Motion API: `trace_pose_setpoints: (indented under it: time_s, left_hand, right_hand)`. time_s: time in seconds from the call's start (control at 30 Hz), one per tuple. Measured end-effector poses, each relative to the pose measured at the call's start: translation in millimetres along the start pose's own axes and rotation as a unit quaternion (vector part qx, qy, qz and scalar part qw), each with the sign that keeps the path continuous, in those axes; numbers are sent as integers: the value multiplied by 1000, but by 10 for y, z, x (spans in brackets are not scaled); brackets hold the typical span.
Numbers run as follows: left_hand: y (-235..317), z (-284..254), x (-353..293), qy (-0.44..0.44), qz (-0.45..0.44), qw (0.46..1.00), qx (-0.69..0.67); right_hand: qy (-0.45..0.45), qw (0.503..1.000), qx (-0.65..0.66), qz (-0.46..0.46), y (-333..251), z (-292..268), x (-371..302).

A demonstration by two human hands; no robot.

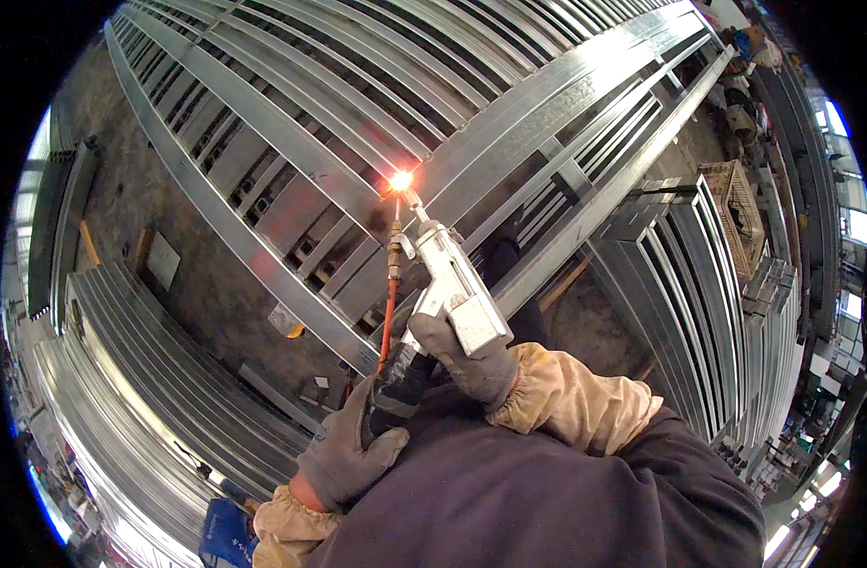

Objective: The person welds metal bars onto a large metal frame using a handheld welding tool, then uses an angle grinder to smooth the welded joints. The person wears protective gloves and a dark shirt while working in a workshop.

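Observation:
In a grey glove, my right hand (467,364) is wrapped round the handle of a silver-white welding gun (460,289). The gun's nozzle points away from me at a corner joint of a galvanised metal frame (509,123). A glaring orange-white weld spot (400,180) hides the exact contact there. Beside the nozzle runs a brass-ended feed tube (394,260) with an orange hose (388,327) leading back toward me. My gloved left hand (348,454) is closed round the black cable (401,390) behind the gun, with some fingers hidden.
The barred frame spreads across the far side. Stacked metal profiles (140,379) lie at the left, with a blue bag (227,532) at their near end. More metal frames (680,284) stand at the right beside a wicker-like crate (734,213). Loose pieces lie on the concrete floor (206,293).

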State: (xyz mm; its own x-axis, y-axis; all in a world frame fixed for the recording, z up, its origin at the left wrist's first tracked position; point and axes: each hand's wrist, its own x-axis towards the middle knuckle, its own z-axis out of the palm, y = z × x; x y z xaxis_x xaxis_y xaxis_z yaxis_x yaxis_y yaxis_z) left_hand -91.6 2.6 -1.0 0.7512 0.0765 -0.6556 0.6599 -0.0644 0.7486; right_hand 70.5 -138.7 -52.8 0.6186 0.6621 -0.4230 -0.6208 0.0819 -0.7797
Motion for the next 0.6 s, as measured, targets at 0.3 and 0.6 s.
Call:
trace_pose_setpoints:
  time_s: [0.3, 0.6]
  left_hand:
    - [-127, -16, -66, 8, 66, 997, 34]
    - [-355, 1, -84, -40, 139, 989, 3]
  right_hand:
    - [15, 996, -75, -34, 218, -109, -78]
    - [31, 984, -171, -31, 206, -213, -367]
